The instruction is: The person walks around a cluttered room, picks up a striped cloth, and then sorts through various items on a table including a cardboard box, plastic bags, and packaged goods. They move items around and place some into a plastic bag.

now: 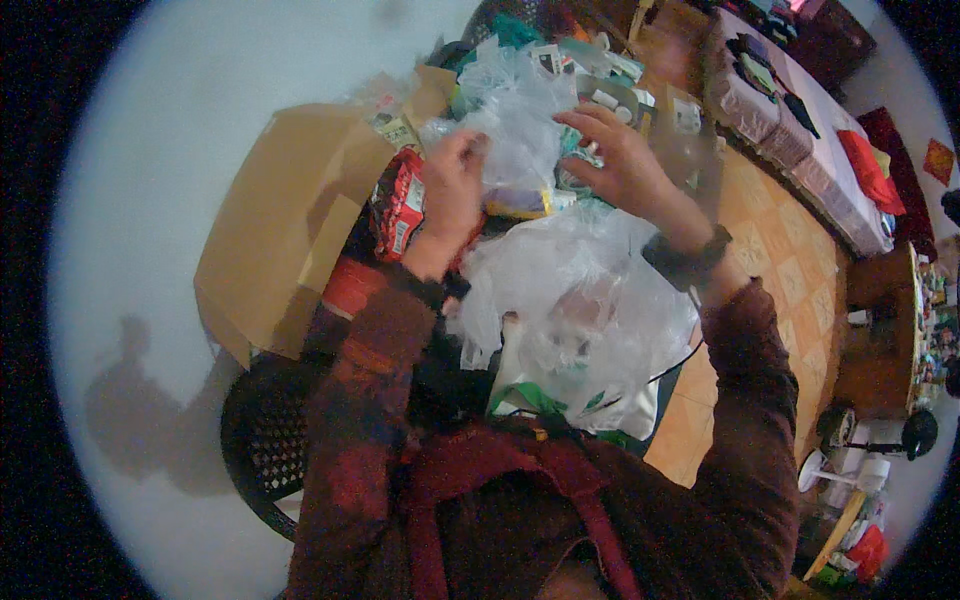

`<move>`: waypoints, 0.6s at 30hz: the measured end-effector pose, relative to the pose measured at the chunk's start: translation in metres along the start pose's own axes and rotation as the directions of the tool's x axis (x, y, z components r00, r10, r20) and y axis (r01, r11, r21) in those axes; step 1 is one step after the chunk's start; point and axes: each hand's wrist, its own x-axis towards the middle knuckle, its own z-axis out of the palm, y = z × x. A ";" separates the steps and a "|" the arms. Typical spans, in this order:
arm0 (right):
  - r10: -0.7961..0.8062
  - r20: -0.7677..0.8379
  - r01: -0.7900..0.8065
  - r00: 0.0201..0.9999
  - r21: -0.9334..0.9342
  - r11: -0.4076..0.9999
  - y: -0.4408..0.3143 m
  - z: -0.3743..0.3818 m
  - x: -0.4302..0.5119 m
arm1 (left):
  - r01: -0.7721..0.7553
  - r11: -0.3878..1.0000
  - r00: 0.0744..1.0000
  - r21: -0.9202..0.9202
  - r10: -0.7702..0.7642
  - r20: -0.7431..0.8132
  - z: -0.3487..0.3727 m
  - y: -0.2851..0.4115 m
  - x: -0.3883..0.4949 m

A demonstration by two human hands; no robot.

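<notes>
My left hand (454, 187) is at the left edge of a crumpled clear plastic bag (517, 112), its fingers curled and blurred; whether it pinches the film cannot be told. Right of that bag, my right hand (619, 154) has its fingers spread, with nothing seen between them. Under the clear bag lies a yellow and purple packet (517, 202). A red and black snack packet (400, 202) is beside my left wrist. Nearer my body, a large translucent plastic bag (577, 277) lies over a white bag with green marks (517, 367).
An open cardboard box (277, 217) stands at the left against the wall. Bottles (611, 105) and packets crowd the far side. A black woven chair (262, 442) is at lower left. Beyond the tiled floor (772, 225), a covered bed (795, 135) holds clothes; a wooden cabinet (877, 330) stands right.
</notes>
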 end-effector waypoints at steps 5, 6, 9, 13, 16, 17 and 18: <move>-0.046 0.191 0.080 0.981 -0.178 0.981 0.014 0.038 0.017 | -0.117 0.993 0.976 0.024 0.110 0.187 0.011 0.023 -0.048; -0.030 0.206 0.071 0.978 -0.194 0.978 0.016 0.039 0.013 | -0.072 0.997 0.969 0.006 0.068 0.238 0.010 0.025 -0.054; -0.030 0.159 0.059 0.987 -0.183 0.981 0.020 0.030 -0.008 | -0.040 0.997 0.976 -0.065 0.053 0.209 0.001 0.024 -0.062; -0.098 0.373 0.167 0.923 -0.159 0.973 0.014 0.000 -0.035 | 0.199 0.970 0.977 -0.137 -0.207 -0.044 -0.005 0.018 -0.053; -0.139 0.253 0.176 0.957 -0.129 0.976 0.010 0.000 -0.031 | 0.200 0.965 0.948 -0.172 -0.235 -0.214 -0.006 0.018 -0.043; -0.161 0.160 0.180 0.974 -0.111 0.977 0.010 0.007 -0.024 | 0.225 0.952 0.943 -0.205 -0.266 -0.202 -0.006 0.019 -0.043; -0.134 0.061 0.141 0.989 -0.131 0.981 0.014 0.013 -0.010 | 0.216 0.949 0.944 -0.228 -0.263 -0.199 -0.007 0.021 -0.042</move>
